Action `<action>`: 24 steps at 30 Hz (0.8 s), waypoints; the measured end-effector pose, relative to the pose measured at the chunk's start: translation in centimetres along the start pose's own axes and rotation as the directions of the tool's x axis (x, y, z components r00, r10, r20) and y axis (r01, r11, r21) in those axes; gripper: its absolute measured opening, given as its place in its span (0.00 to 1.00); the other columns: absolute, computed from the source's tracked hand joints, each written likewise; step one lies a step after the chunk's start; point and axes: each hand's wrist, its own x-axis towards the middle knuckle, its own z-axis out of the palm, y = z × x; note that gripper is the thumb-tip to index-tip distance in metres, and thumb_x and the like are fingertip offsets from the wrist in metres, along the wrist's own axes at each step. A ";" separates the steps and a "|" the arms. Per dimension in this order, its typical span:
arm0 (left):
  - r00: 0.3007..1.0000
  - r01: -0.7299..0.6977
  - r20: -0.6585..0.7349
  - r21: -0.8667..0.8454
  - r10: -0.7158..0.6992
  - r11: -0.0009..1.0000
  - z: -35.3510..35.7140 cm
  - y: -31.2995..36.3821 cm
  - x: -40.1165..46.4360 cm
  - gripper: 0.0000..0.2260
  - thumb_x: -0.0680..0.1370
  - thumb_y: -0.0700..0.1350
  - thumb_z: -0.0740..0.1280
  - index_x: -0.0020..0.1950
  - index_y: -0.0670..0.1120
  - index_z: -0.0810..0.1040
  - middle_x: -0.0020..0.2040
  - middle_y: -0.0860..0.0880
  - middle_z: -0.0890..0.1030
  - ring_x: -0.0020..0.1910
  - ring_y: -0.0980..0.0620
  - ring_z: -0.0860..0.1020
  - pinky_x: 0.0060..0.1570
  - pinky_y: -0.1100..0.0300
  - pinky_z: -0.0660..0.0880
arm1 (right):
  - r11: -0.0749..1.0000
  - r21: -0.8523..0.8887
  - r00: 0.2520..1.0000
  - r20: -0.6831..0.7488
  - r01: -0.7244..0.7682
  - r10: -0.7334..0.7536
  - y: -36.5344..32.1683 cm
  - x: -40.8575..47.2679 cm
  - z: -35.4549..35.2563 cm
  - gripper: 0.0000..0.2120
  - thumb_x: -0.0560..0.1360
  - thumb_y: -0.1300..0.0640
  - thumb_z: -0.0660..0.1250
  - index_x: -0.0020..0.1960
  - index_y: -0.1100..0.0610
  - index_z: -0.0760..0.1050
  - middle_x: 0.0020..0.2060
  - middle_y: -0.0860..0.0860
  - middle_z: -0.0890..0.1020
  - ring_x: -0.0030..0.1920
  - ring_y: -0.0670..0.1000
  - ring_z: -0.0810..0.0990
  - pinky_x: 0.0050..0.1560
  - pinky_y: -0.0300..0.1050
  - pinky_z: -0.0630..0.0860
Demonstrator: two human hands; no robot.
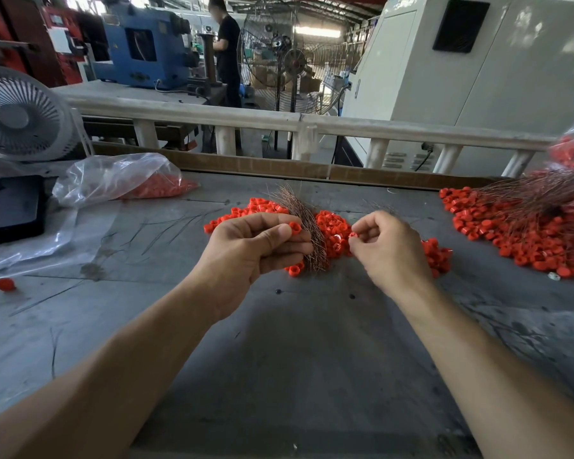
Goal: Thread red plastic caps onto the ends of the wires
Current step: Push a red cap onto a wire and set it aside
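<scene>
Work looks midway: my left hand (262, 246) pinches a red plastic cap (295, 227) and grips the thin coppery wire bundle (307, 226), my right hand (386, 250) pinches a second red cap (352, 235), loose red caps (332, 226) wait behind the bundle, and the capped-wire heap (524, 226) lies far right of it.

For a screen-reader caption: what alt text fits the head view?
A left hand grips a wire bundle and a red cap, while the right hand pinches another cap above a cap pile on a grey table.

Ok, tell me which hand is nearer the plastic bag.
Left. The left hand is right of the bag, toward the viewer; the right hand is farther right, beyond the wire bundle.
</scene>
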 end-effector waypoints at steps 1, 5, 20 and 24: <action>1.000 -0.002 0.001 0.001 0.002 1.000 0.0 0.0 0.0 0.13 0.75 0.40 0.70 0.58 0.37 0.81 0.53 0.35 0.85 0.52 0.42 0.86 0.48 0.56 0.83 | 0.999 0.044 1.000 -0.008 0.012 -0.012 -0.3 -0.1 -0.2 0.07 0.74 0.60 0.74 0.44 0.49 0.79 0.36 0.43 0.81 0.35 0.42 0.79 0.37 0.35 0.74; 1.000 0.000 -0.005 -0.005 0.000 1.000 0.2 -0.1 0.0 0.13 0.74 0.40 0.70 0.57 0.37 0.81 0.52 0.35 0.85 0.50 0.42 0.86 0.47 0.56 0.83 | 0.955 0.278 0.993 0.032 0.103 -0.116 -2.0 -1.1 -0.8 0.09 0.76 0.61 0.73 0.47 0.47 0.82 0.38 0.45 0.83 0.40 0.43 0.81 0.40 0.37 0.79; 1.000 -0.001 0.006 0.001 0.001 1.000 0.4 0.0 -0.2 0.12 0.74 0.40 0.70 0.56 0.38 0.82 0.51 0.35 0.85 0.49 0.43 0.86 0.48 0.55 0.83 | 0.895 0.415 0.949 0.180 0.164 -0.258 -4.6 -2.9 -0.6 0.08 0.80 0.58 0.70 0.51 0.45 0.84 0.30 0.46 0.81 0.28 0.44 0.77 0.30 0.40 0.77; 1.000 -0.003 -0.014 -0.002 0.003 1.000 0.4 0.0 -0.2 0.13 0.73 0.40 0.70 0.57 0.37 0.81 0.50 0.35 0.85 0.49 0.42 0.86 0.48 0.55 0.83 | 0.892 0.424 0.965 0.125 0.159 -0.232 -4.9 -3.1 -0.6 0.05 0.78 0.59 0.73 0.47 0.49 0.82 0.32 0.47 0.82 0.31 0.45 0.80 0.31 0.42 0.77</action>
